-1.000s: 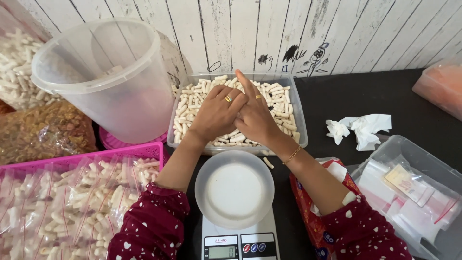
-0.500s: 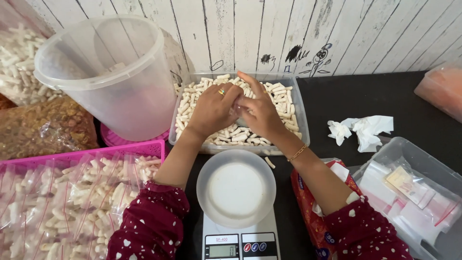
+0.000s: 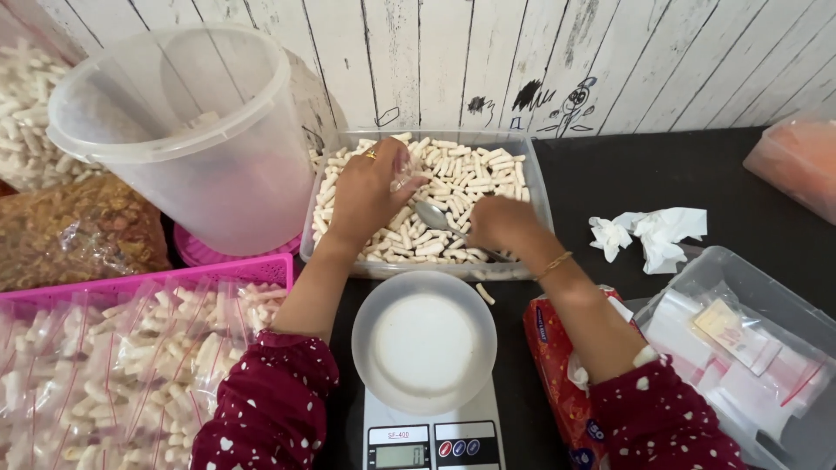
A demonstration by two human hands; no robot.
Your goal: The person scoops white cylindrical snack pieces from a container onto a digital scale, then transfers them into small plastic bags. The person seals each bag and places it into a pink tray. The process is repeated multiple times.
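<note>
your left hand [image 3: 370, 196] pinches a small clear bag [image 3: 402, 181] over the tray [image 3: 538, 187] of snacks; your right hand [image 3: 501, 228] grips a spoon [image 3: 433, 216].

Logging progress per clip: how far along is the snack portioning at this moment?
Done: filled bags already lie in the pink basket.
In hand: the right hand holds a metal spoon in the clear tray of white snack sticks; the left hand holds what looks like a small clear bag.
Left: the white bowl on the scale is empty, and the tray is nearly full.
</note>
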